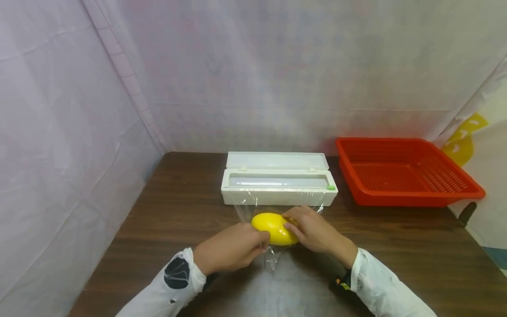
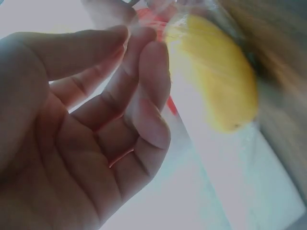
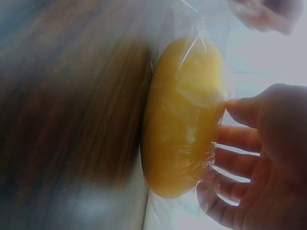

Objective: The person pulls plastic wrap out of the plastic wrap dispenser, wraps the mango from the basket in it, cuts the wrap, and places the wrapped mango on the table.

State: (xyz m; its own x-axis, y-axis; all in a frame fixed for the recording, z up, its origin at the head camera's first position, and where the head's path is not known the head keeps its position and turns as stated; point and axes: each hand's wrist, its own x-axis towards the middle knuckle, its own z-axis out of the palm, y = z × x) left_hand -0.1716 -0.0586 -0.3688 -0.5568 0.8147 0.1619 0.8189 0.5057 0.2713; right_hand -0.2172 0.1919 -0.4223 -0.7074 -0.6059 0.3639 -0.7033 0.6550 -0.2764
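Note:
A smooth yellow oval fruit (image 1: 275,228), like a mango, is wrapped in clear cling film (image 3: 184,120) just above the table. My right hand (image 1: 318,231) holds its right end, the thumb on the near side and the fingers gathering film behind. At the left end, my left hand (image 1: 233,247) has curled fingers and seems to pinch a loose edge of film; its fingertips are apart from the fruit in the left wrist view. Behind the fruit stands a long white cling film dispenser (image 1: 279,196), lid up, with its roll showing and film stretching near its front.
A red plastic basket (image 1: 416,199) with a slotted bottom stands at the back right. White sheeting (image 1: 277,79) hangs behind and on both sides of the brown wood-grain table (image 1: 174,211). A small green piece (image 1: 331,187) sits at the dispenser's right end.

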